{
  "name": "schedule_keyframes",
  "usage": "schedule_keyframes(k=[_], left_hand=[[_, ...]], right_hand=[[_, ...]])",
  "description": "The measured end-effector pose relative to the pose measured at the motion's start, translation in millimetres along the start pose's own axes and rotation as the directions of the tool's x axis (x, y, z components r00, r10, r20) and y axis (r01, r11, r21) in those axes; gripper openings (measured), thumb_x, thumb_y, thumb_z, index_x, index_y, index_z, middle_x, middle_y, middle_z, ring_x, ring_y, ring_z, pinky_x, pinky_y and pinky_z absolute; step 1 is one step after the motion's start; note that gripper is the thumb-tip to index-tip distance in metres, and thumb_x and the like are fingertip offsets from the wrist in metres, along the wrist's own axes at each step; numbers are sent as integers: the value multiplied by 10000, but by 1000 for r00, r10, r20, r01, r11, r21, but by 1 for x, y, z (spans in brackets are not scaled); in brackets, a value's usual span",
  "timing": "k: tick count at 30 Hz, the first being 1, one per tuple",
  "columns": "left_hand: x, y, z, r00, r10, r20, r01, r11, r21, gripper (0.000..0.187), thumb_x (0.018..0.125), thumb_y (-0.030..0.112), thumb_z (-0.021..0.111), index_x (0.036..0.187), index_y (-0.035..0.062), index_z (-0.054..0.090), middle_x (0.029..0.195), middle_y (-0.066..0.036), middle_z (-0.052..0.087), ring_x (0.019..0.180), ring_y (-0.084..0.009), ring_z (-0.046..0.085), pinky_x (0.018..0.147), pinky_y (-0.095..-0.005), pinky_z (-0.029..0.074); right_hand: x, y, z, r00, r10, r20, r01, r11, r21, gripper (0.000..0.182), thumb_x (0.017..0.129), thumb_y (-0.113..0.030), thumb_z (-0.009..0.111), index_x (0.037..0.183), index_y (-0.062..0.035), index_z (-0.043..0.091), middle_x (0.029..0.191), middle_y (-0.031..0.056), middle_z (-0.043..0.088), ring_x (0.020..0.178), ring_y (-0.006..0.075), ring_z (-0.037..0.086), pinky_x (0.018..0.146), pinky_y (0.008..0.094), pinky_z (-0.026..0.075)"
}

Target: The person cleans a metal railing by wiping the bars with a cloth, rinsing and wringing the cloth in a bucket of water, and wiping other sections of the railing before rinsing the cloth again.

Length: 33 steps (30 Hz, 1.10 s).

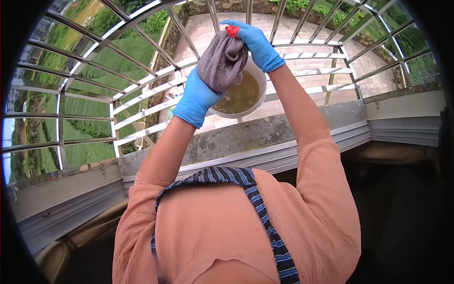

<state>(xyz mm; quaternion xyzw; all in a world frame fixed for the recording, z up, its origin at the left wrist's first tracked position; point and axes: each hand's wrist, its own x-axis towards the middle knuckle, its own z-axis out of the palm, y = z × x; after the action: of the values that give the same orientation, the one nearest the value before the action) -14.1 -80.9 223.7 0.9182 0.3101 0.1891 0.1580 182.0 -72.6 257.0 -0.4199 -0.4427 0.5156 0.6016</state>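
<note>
A wet-looking grey-purple cloth [220, 61] is bunched up between my two hands, above a white bucket [260, 78]. My left hand [196, 97], in a blue glove, grips its lower end. At the upper end my right hand [257, 45] is closed on the cloth, also blue-gloved, with a red patch showing near the thumb. Brownish, murky water [243, 94] fills part of the bucket. Folds of cloth hide some of my fingers and the bucket's left side.
Metal bars [135, 71] form a cage around the ledge, with slats [312, 72] beneath the bucket. A concrete sill [227, 142] and window track [340, 135] run between my body and the bucket. Paving and greenery lie far below.
</note>
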Motion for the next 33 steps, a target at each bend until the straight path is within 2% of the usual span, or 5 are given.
schedule_keyframes(k=[13,15,17,18,33], left_hand=[[1,34,-33,980,-159,-118,3,609,-793,626,777,224,709,1321,77,438,1335,-124,493,1233,-285,468,1042,-414,373],[-7,27,-25,970,-209,122,120,-25,-992,664,799,385,630,1358,105,406,1373,-121,459,1257,-297,448,1049,-478,368],[-13,22,-23,886,-5,464,203,-895,-398,783,822,674,469,1395,149,379,1410,-117,426,1281,-317,429,1055,-567,359],[-16,23,-22,880,2,476,169,-936,-309,789,797,633,548,1408,170,361,1434,-116,394,1301,-333,398,1053,-614,329],[0,23,-13,824,-437,360,470,172,-866,497,817,278,720,1233,144,483,1079,7,587,881,-112,595,619,-196,442]], right_hand=[[-60,26,38,967,-40,253,-140,745,652,1028,667,-749,563,1404,-68,342,1392,118,431,1301,261,401,1105,452,322],[-45,33,24,977,0,215,-130,797,590,992,712,-727,578,1416,-73,333,1373,115,454,1267,246,445,1086,413,362],[-36,28,16,962,-84,261,-61,862,503,883,809,-602,614,1444,-80,293,1374,117,453,1256,229,458,1070,375,383],[-31,30,14,971,-55,234,-77,851,520,756,858,-412,639,1450,-86,301,1335,118,494,1199,203,510,1039,331,412],[20,8,36,937,145,317,72,810,-582,482,789,-339,702,1137,-14,628,1115,124,632,981,177,604,849,281,488]])
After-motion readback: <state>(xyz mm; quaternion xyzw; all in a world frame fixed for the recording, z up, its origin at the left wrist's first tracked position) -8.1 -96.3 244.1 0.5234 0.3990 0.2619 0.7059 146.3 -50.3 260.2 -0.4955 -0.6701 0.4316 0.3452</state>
